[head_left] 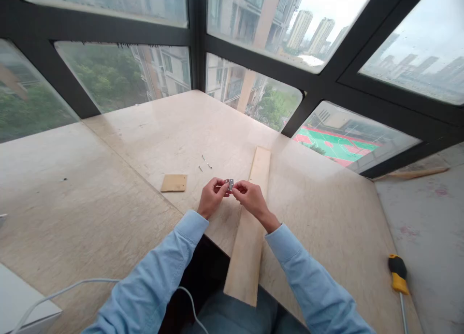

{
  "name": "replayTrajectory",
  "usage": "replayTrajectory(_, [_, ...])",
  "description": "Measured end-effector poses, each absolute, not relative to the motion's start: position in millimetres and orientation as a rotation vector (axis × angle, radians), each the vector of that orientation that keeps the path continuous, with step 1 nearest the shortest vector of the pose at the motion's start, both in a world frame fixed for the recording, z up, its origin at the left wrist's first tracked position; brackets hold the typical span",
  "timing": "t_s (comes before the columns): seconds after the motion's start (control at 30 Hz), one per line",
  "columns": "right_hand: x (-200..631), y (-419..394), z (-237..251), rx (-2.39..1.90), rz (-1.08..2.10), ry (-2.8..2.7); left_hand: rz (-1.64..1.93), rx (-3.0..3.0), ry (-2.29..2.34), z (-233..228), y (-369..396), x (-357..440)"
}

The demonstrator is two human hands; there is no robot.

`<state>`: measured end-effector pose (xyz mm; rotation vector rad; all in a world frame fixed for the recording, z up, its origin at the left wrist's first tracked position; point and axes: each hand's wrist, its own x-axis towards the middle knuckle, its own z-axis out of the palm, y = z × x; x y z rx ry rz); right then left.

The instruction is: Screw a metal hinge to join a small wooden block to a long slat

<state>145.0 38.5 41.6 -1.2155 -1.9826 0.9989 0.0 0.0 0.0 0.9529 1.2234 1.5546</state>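
Observation:
Both my hands meet above the stone ledge [152, 131] and pinch a small metal hinge [229, 183] between their fingertips. My left hand [212, 197] grips its left side, my right hand [251, 197] its right side. A long wooden plank [250, 232] lies lengthwise under my right hand and sticks out over the ledge's near edge toward my lap. A small square wooden piece [174, 182] lies left of my left hand. A few loose screws [205, 164] rest on the ledge just beyond the hands.
A yellow-and-black screwdriver [398, 276] lies at the right, near the ledge's edge. A white cable [65, 290] runs across the lower left beside a white object [21, 300]. Dark-framed windows [197, 34] close off the far side. A wooden stick [413, 173] lies at the far right.

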Motion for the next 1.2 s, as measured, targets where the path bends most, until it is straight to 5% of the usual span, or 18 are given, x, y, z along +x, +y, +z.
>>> replayTrajectory(0.2, [143,40,38,-1.260,1.398,-1.669,1.551,1.077,1.282,0,-2,0])
replayTrajectory(0.73, [136,26,36,-1.130,1.176,-1.727,1.634,0.984,1.412,1,-3,-1])
replayTrajectory(1.2, [164,36,30,-1.196,1.450,-1.133,1.960,-0.095,1.119,14,15,-45])
